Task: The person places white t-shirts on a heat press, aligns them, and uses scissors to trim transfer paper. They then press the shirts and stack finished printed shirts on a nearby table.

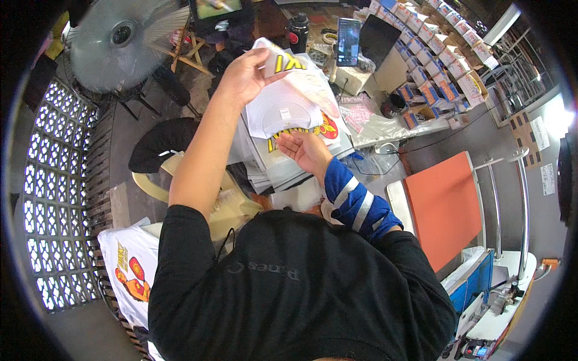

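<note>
My left hand (pixel 248 73) pinches a pale, thin sheet (pixel 310 87) with yellow and red print, lifted at the top of a pile of white printed shirts (pixel 319 147). A white shirt collar with a label (pixel 277 115) lies below the sheet. My right hand (pixel 298 150), palm up with slightly curled fingers apart, rests at the collar's lower edge over yellow lettering; I cannot make out anything held in it. A blue wrap with silver stripes covers my right forearm.
A fan (pixel 111 66) stands upper left, with a neck pillow (pixel 153 141) on a yellow chair (pixel 147 186). A phone (pixel 348 42) stands behind the pile, boxes (pixel 439 51) upper right, an orange-topped press (pixel 442 207) at right, another printed shirt (pixel 114 253) lower left.
</note>
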Available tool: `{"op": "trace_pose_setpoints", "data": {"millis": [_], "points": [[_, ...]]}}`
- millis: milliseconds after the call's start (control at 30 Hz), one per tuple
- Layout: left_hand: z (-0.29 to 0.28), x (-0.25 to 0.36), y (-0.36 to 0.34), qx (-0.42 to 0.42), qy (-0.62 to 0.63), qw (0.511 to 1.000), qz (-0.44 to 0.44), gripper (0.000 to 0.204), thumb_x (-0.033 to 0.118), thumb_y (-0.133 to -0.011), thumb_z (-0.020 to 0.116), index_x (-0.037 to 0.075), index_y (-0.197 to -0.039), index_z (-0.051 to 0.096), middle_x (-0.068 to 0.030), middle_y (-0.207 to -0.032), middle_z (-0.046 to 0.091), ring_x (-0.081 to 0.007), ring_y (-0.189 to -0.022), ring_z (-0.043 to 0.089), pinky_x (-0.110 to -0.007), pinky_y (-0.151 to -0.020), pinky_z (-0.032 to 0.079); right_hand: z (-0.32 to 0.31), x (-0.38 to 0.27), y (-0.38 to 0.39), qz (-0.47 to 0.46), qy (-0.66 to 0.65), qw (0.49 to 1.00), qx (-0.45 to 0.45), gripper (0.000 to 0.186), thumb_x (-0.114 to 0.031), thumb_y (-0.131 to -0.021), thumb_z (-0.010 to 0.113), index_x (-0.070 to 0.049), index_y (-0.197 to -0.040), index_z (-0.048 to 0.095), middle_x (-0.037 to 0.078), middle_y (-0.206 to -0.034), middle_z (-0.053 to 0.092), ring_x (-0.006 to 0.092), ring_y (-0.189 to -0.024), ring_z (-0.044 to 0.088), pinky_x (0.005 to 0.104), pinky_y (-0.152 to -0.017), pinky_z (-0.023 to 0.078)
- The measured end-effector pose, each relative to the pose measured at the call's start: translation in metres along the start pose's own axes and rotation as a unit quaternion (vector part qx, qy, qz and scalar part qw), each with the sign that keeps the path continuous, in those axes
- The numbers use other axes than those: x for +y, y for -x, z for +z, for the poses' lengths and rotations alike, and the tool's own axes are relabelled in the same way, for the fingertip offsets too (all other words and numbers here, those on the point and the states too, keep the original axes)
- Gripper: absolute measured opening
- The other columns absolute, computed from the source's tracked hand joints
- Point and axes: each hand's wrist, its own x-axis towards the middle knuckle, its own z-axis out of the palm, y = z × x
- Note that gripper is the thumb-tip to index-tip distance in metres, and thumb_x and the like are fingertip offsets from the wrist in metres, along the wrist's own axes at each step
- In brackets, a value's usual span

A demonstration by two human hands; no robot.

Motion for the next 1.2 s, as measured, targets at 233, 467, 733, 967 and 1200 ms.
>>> {"op": "trace_pose_setpoints", "data": {"millis": [233, 467, 733, 967, 1200], "points": [[-0.023, 0.019, -0.011, -0.077, -0.022, 0.997, 0.002, 0.019, 0.016, -0.102, 0.059, 0.003, -0.116, 0.059, -0.0106, -0.112, 0.067, -0.0263, -0.108, 0.068, -0.051, -0.096, 0.058, 0.021, 0.006, -0.063, -0.1, 0.018, 0.985, 0.139, 0.011, -0.015, -0.095, 0.064, -0.005, -0.098, 0.06, 0.002, -0.079, 0.06, 0.0161, -0.064, 0.059, 0.0294, -0.065, 0.051], [-0.119, 0.011, 0.043, -0.003, -0.181, 0.983, 0.018, 0.015, 0.011, -0.1, 0.06, 0.002, -0.112, 0.061, -0.0023, -0.103, 0.065, -0.0118, -0.098, 0.063, -0.029, -0.088, 0.051, -0.062, -0.02, 0.095, -0.228, 0.092, 0.964, 0.096, 0.023, -0.007, -0.089, 0.063, -0.002, -0.112, 0.066, 0.007, -0.105, 0.065, 0.0192, -0.089, 0.062, 0.0362, -0.081, 0.053], [-0.182, -0.038, 0.1, 0.179, -0.737, 0.645, 0.096, 0.02, 0.009, -0.092, 0.067, -0.001, -0.108, 0.061, -0.0114, -0.104, 0.066, -0.0253, -0.1, 0.064, -0.036, -0.088, 0.05, -0.055, -0.032, 0.362, -0.283, 0.455, 0.813, 0.229, 0.023, 0.008, -0.086, 0.066, 0.001, -0.107, 0.06, 0.008, -0.097, 0.069, 0.0154, -0.089, 0.066, 0.0312, -0.079, 0.054], [0.057, -0.111, 0.135, -0.387, -0.506, 0.734, 0.234, 0.055, 0.004, -0.077, 0.073, 0.005, -0.131, 0.061, -0.0179, -0.138, 0.059, -0.0352, -0.131, 0.053, -0.045, -0.113, 0.039, -0.057, 0.037, 0.349, -0.235, 0.679, 0.662, 0.212, 0.02, -0.003, -0.073, 0.075, -0.005, -0.085, 0.059, 0.017, -0.081, 0.069, 0.0355, -0.077, 0.071, 0.0423, -0.068, 0.056], [0.13, -0.285, 0.228, -0.657, -0.464, 0.556, -0.21, 0.038, 0.008, -0.086, 0.074, 0.007, -0.123, 0.063, -0.0136, -0.124, 0.069, -0.0279, -0.118, 0.063, -0.043, -0.102, 0.049, -0.136, 0.161, 0.467, -0.287, 0.57, 0.662, 0.392, 0.028, -0.013, -0.076, 0.083, -0.002, -0.081, 0.058, 0.015, -0.07, 0.057, 0.0277, -0.063, 0.057, 0.0383, -0.061, 0.048]]}}
